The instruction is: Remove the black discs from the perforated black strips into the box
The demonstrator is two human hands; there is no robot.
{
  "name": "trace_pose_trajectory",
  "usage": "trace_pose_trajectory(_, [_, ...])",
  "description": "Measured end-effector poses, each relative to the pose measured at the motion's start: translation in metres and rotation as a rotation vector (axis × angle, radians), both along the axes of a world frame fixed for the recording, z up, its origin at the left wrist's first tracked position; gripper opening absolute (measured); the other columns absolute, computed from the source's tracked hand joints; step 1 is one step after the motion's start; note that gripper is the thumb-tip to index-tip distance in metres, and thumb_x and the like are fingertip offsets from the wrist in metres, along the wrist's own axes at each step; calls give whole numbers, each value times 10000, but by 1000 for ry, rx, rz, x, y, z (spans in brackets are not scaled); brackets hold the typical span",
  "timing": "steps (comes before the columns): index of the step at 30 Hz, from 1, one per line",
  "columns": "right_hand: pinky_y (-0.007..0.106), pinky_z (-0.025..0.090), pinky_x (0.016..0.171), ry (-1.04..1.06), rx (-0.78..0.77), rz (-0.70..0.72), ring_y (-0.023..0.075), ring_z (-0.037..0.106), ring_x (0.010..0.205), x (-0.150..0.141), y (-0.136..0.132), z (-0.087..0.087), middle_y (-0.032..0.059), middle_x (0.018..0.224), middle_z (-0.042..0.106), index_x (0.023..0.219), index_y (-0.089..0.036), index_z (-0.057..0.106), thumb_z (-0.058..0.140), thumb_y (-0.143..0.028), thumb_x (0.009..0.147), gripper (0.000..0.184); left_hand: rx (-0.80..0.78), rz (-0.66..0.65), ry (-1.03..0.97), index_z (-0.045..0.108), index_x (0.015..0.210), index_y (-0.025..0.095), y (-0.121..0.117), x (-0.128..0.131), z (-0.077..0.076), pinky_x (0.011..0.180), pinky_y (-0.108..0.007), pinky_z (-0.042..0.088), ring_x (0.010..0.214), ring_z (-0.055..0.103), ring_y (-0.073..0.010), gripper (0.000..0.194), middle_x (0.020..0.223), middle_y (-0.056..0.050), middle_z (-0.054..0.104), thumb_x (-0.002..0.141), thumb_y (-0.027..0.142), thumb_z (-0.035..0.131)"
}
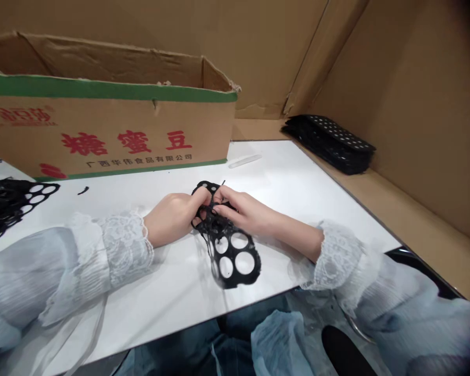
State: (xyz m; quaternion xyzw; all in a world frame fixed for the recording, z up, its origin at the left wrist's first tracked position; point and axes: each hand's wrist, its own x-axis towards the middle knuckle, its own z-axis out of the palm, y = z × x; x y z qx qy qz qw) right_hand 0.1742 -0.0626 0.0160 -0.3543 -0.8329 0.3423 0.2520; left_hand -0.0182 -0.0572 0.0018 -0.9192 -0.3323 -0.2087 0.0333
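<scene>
Two cardboard walls close off the far and right sides of the scene, meeting at the far right corner. Next in size, a white table runs from the near left to the far right, and a carton with a green band and red print stands on its far left part. On the cardboard ledge at the far right lies a stack of black sheets dotted with holes. At the left edge of the table sits a pile of black frames with round holes. Near the middle of the table lies a black frame, its near end flat on the surface, its far end lifted between both hands. The left hand is curled, fingers closed on the frame's far left edge. The right hand pinches the far right edge with bent fingers. A small clear stick lies beyond, just beside the carton.
</scene>
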Motion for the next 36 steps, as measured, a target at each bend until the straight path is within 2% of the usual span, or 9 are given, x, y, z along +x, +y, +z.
trace_pose_trajectory(6, [198,306,487,374,-60,-225,70,377,485,-1,12,0,-62,542,377,791,-202,394,421,-337,841,147,-141,117,-182,367,927,205,-3,3,2,473,-180,358,462,514,-107,196,624,37,543,749,125,392])
trace_pose_trajectory(10, [168,214,396,650,-85,-415,56,304,399,12,32,-4,-87,466,372,765,-218,341,409,-360,841,176,15,19,-187,393,907,201,-3,-3,-8,506,-204,389,524,539,-126,239,644,25,553,688,108,417])
trace_pose_trajectory(13, [165,220,395,549,-164,-356,48,304,376,14,36,-6,-93,439,392,777,-211,370,442,-340,827,156,54,-68,-249,370,999,192,-3,-5,-13,599,-233,442,681,589,-146,396,782,-4,589,620,83,400])
trace_pose_trajectory(16, [176,300,454,457,-150,-236,53,384,446,6,27,-4,-67,521,456,845,-196,451,458,-332,821,138,-13,-36,-292,284,1145,176,-3,-3,-11,661,-239,457,780,595,-138,546,888,-20,588,619,53,365])
trace_pose_trajectory(19, [192,335,513,415,-123,-171,67,437,545,1,19,-1,-33,613,488,874,-173,533,453,-316,827,171,-7,-25,-236,331,1139,166,-4,-1,-5,670,-234,450,771,588,-137,455,898,-32,585,696,91,401])
trace_pose_trajectory(21, [193,310,489,406,-160,-138,65,399,503,1,18,-1,-46,546,447,880,-168,541,427,-318,844,191,26,-106,-161,383,1099,158,-4,0,-1,688,-249,444,770,580,-155,368,893,-45,584,746,209,472])
trace_pose_trajectory(25, [187,251,440,411,-250,-79,52,313,424,2,19,-4,-69,465,373,827,-164,504,362,-382,874,264,64,-255,-12,436,1021,139,-1,1,2,708,-279,429,785,546,-188,402,865,-71,562,740,401,553])
trace_pose_trajectory(31, [205,280,479,321,-260,5,62,334,480,-3,13,-6,-48,506,377,661,-162,433,319,-450,873,375,159,-146,-2,482,835,145,2,1,-2,584,-252,400,654,481,-155,69,758,-55,522,788,184,449])
trace_pose_trajectory(36, [212,294,525,220,-175,-9,67,352,548,-3,9,-4,-32,574,384,587,-153,408,399,-442,842,386,238,-133,-36,476,791,154,1,0,-2,563,-250,395,591,483,-147,120,672,-28,541,736,79,401])
